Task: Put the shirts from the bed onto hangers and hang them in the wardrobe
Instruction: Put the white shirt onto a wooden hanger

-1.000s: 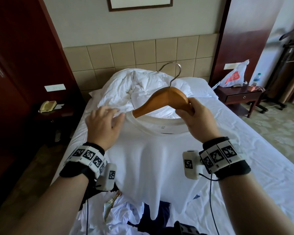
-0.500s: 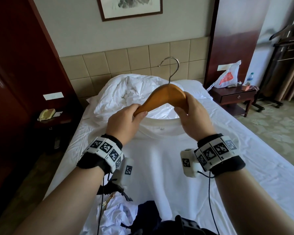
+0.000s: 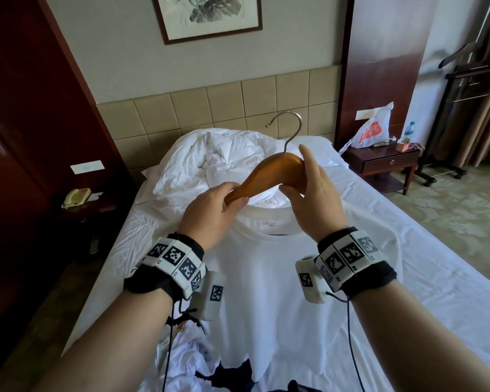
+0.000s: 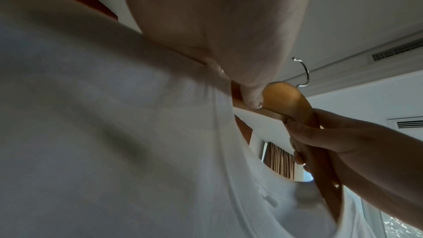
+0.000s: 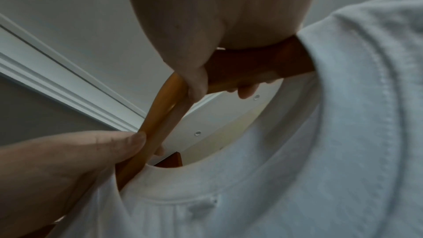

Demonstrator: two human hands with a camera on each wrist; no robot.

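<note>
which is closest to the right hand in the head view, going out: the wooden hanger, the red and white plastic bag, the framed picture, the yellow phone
1. wooden hanger: held in the right hand.
2. red and white plastic bag: on the right nightstand.
3. yellow phone, far left, and framed picture, high on the wall: too close to call.

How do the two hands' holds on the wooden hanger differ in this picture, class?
The left hand grips the light wooden hanger at its lower arm, by the white T-shirt's collar; the right hand holds the higher part, near the metal hook. The left hand's fingers curl tightly; the right hand's forefinger points up. Both hold the same hanger above the bed.
</note>
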